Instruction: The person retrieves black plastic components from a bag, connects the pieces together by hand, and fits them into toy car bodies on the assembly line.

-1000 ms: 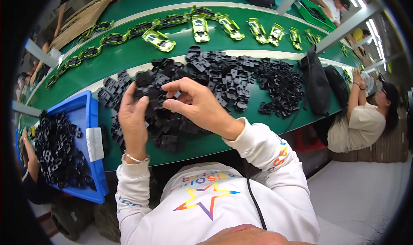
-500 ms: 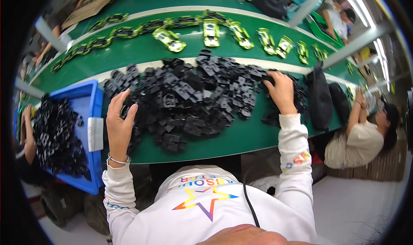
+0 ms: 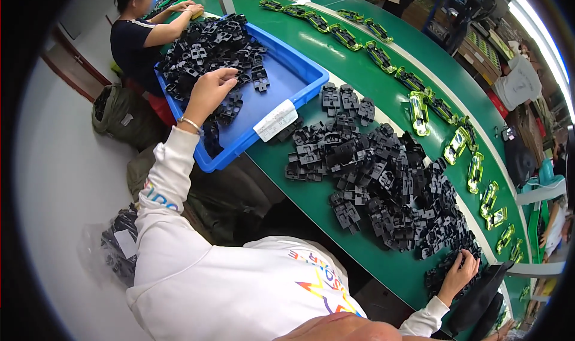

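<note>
Lying heaped in the blue bin (image 3: 308, 89), black plastic parts (image 3: 194, 50) are also spreading across the green table (image 3: 317, 200) in a long pile. The left hand (image 3: 206, 92) is hovering over the bin, hiding some parts; its fingers are bending, but whether its grip is holding anything, I cannot tell. The right hand (image 3: 458, 278) is resting at the smaller black pieces (image 3: 438, 275), fingers curling; its grip's contents are not showing. The bin wall is standing between the left hand and the pile, while a black bag (image 3: 482, 296) is crowding the right hand. Yellow-green car bodies (image 3: 419, 113) are lining the far side; a co-worker (image 3: 135, 41) is sitting beyond the bin. Unlike half a second ago, the left hand is reaching over the bin rather than beside the pile, and the view is turning leftward.
</note>
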`<state>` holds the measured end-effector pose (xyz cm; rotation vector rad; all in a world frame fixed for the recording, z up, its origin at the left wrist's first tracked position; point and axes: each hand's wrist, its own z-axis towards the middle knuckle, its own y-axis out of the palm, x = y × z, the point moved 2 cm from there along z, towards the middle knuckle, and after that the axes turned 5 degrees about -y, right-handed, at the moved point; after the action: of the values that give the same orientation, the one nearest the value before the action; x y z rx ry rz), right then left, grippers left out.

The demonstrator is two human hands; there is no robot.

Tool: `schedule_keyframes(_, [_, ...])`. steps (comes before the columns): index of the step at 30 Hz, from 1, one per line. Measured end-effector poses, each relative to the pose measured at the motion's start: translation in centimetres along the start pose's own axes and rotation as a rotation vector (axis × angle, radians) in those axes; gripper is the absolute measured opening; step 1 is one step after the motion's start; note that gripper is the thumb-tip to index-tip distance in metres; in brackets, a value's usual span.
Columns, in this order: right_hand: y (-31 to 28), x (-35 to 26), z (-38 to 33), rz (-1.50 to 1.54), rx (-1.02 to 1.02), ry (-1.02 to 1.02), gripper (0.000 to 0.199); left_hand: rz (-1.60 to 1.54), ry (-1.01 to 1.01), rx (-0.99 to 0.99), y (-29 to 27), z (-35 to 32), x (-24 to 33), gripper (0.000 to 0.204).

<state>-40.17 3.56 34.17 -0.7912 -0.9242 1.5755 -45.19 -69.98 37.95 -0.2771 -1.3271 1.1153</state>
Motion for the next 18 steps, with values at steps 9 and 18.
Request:
schedule_keyframes(9, [-0.8,-1.4,0.9,0.147,0.161,0.188,0.019,0.573,0.089,-0.21,10.1,6.4,-1.3,0.052])
schedule_keyframes(18, [-1.2,-3.1,2.9,1.015,0.31,0.519,0.025,-0.258,-0.194,-0.241,9.3,6.2,-1.1,0.028])
